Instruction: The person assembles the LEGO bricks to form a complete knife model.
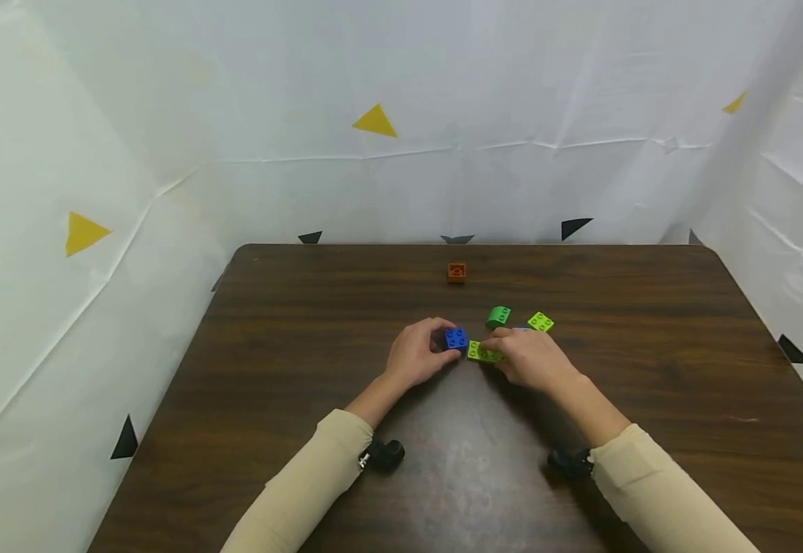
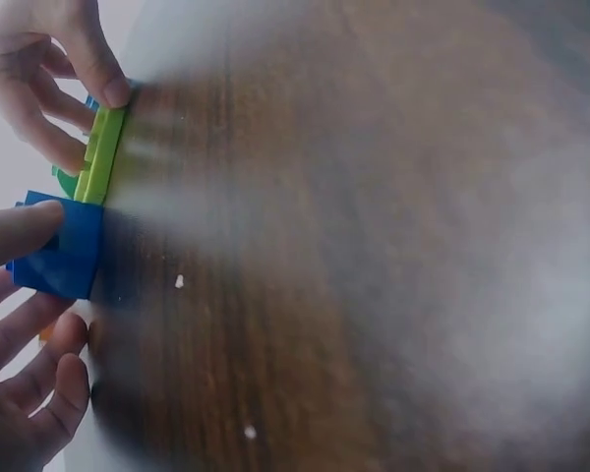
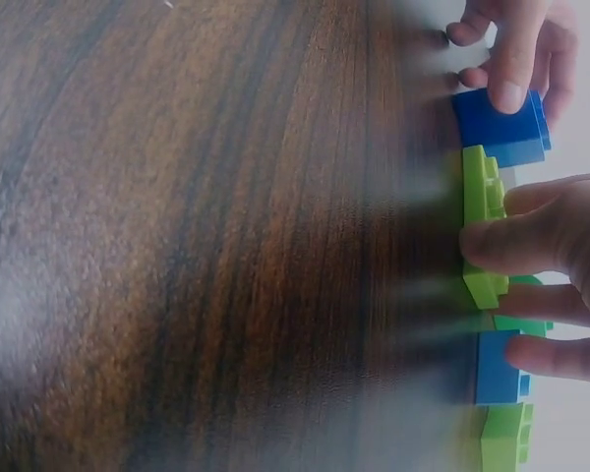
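My left hand (image 1: 417, 353) pinches a blue toy brick (image 1: 455, 339) between thumb and fingers, low over the tabletop. Just right of it lies a long, flat lime-green brick (image 1: 474, 351), gripped at its sides by my right hand (image 1: 529, 357). In the right wrist view the blue brick (image 3: 501, 128) stands at the end of the lime brick (image 3: 480, 226); whether the two touch, I cannot tell. A second blue brick (image 3: 501, 369) sits beside my right hand, with a fingertip against it. In the head view the right hand mostly hides that second blue brick.
Beyond the right hand lie a green curved brick (image 1: 498, 316) and a small lime brick (image 1: 540, 321). An orange-brown brick (image 1: 456, 273) rests near the far edge of the dark wooden table (image 1: 305, 307). White sheeting (image 1: 291, 92) hangs behind and at both sides.
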Motion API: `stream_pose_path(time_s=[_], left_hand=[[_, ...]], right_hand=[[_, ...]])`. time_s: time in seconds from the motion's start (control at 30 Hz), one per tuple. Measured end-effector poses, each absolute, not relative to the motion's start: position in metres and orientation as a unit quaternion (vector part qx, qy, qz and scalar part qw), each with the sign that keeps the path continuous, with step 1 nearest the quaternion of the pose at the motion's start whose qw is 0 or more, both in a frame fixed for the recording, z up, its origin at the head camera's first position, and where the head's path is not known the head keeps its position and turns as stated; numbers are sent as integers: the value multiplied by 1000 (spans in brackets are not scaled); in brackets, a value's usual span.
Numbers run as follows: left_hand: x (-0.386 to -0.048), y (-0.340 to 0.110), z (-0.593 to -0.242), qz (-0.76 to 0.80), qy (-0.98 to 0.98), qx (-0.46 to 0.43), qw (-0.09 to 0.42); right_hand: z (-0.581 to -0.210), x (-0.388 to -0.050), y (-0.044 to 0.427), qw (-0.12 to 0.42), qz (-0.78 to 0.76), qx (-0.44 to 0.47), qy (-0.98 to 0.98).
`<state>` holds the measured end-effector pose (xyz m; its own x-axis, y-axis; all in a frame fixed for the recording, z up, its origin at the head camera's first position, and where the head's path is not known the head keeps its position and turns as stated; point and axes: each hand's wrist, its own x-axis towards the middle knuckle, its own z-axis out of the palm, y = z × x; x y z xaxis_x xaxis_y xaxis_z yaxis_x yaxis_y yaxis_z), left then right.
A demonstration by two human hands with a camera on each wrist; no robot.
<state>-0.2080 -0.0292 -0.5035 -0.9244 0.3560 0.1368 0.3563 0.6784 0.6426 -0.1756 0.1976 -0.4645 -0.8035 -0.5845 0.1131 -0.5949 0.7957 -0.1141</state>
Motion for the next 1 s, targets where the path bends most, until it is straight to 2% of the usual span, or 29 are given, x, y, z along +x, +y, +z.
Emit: stream_pose_path(time_s=[0.47,1.0], left_hand=[[-193,-40,-501,-414,-878,-236,-39],[-166,-54,-497,-411,-879,-228,-79]], right_hand=[[-459,-171,198,39,99,300,-948],[-433,-159,186,57,156,320,-933]])
